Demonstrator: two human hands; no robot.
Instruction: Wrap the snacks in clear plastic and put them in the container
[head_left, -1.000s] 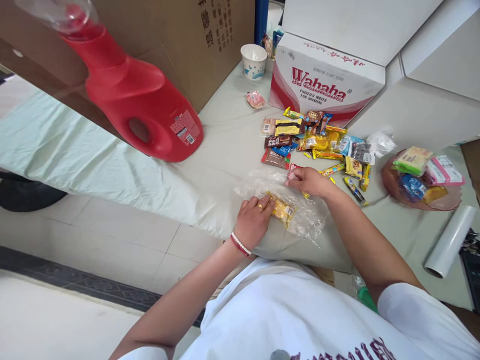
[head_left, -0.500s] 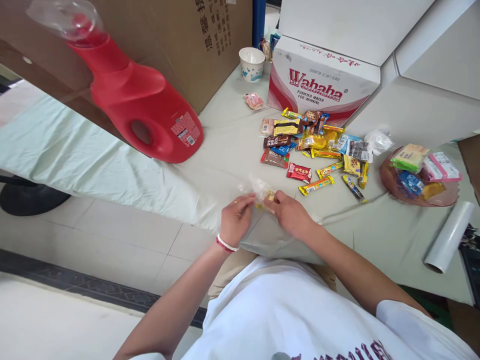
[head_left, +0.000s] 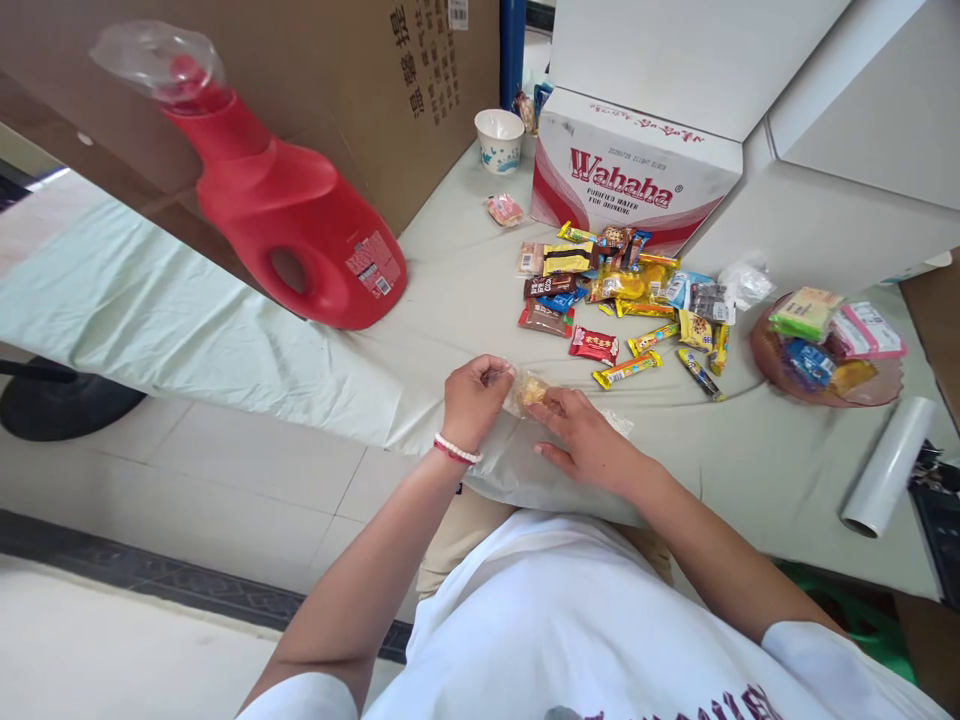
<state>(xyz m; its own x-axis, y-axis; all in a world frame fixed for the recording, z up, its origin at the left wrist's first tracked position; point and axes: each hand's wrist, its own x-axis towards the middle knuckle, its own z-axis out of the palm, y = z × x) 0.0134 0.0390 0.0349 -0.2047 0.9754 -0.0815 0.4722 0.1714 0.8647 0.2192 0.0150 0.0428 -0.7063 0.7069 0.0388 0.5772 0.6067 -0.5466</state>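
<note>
Near the table's front edge lies a small yellowish snack (head_left: 533, 389) in clear plastic film (head_left: 512, 399). My left hand (head_left: 475, 400) is closed in a pinch on the film's left side. My right hand (head_left: 589, 435) rests its fingertips on the snack from the right; its thumb stands apart, so the hand is open. More clear plastic (head_left: 619, 423) shows beyond the right fingers. Just past my hands lie a red-wrapped snack (head_left: 594, 345) and a yellow stick-shaped packet (head_left: 628, 370).
Several wrapped snacks (head_left: 626, 285) lie heaped before a Wahaha carton (head_left: 637, 165). At right stand a pinkish snack bowl (head_left: 765, 360) and a roll of film (head_left: 889, 468). A red jug (head_left: 300, 220) stands left, a paper cup (head_left: 499, 140) at the back, and a cardboard box (head_left: 337, 80) behind.
My left hand has moved slightly up and turned into a pinch on the film. My right thumb has spread away from the fingers, and the snack shows more clearly.
</note>
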